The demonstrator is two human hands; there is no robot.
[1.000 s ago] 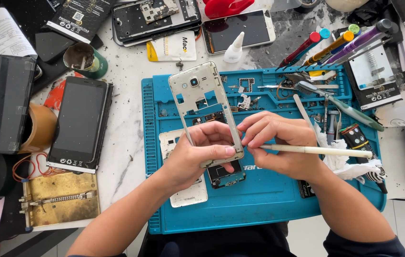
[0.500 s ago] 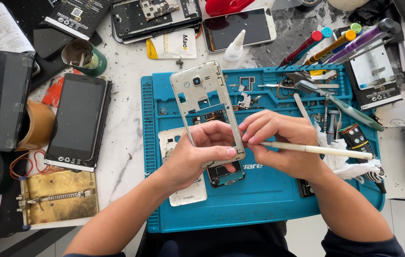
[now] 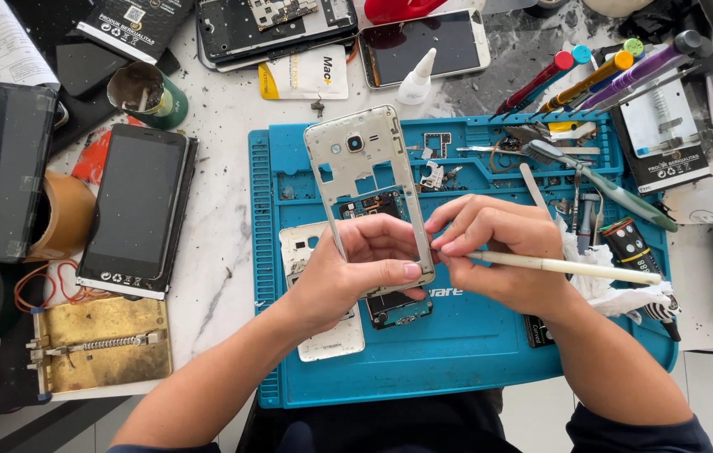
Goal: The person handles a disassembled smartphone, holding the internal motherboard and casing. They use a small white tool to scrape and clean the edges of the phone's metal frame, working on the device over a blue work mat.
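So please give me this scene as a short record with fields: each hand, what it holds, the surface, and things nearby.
left hand: grips the lower part of the phone frame, thumb across it
right hand: holds a white stick, its tip at the frame's lower right edge
frame: pale metal, tilted up from the blue mat
under frame: circuit board, white back cover
left of mat: dark phone, face up
right of mat: screwdrivers, tweezers

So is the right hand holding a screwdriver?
No, the right hand grips a thin white stick tool against the phone frame.
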